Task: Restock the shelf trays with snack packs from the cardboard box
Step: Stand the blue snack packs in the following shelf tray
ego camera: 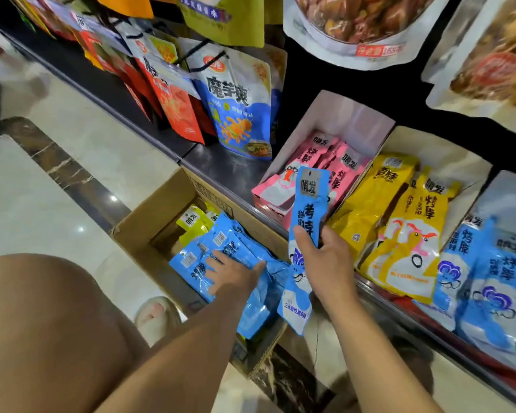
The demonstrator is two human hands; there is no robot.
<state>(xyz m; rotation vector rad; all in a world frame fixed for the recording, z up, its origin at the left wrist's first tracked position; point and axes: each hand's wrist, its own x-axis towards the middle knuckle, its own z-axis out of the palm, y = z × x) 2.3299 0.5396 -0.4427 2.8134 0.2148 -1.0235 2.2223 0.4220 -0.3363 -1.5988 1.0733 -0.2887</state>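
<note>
Snack pack (309, 204), long, glossy blue, cartoon face, in right hand (328, 263)

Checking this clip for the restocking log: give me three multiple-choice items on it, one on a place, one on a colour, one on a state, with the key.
1. Where is the open brown cardboard box?
A) on the tiled floor below the shelf
B) on the shelf
C) on the person's knee

2. What colour are the packs in the shelf tray between the pink packs and the shelved blue packs?
A) green
B) yellow
C) red

3. What is the right hand doing?
A) hanging idle
B) pressing the floor
C) gripping a long blue snack pack

Key: 1 A, the box stands on the tiles; 2 B, yellow packs fill that tray; 3 C, its fingers curl round the pack.
</note>
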